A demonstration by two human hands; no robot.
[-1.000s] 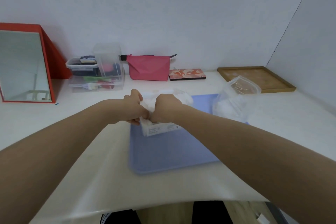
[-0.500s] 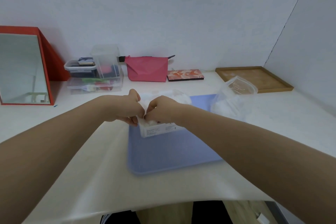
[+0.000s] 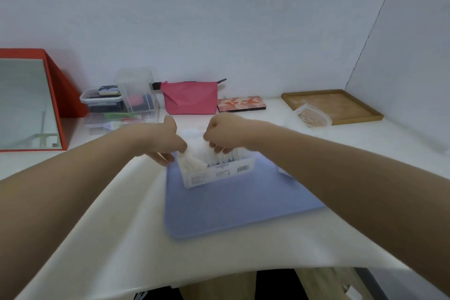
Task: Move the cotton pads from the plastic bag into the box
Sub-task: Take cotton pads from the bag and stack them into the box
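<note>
A clear plastic bag (image 3: 219, 174) with a printed label and barcode lies on the blue mat (image 3: 233, 204). White cotton pads (image 3: 201, 151) show through its open top. My left hand (image 3: 165, 143) grips the bag's left edge, fingers curled under it. My right hand (image 3: 225, 136) is a fist pinching the bag's top edge on the right. A clear plastic container (image 3: 313, 114), blurred, sits to the right in front of the wooden tray.
A wooden tray (image 3: 341, 105) lies at the back right. A pink pouch (image 3: 191, 98), a patterned flat case (image 3: 241, 103) and stacked clear storage boxes (image 3: 121, 105) line the back wall. A red-framed mirror (image 3: 26, 102) stands at the left.
My hands have pulled apart, spreading the bag's top open, and the pads now show between them. The view has shifted, and the clear container sits farther back right.
</note>
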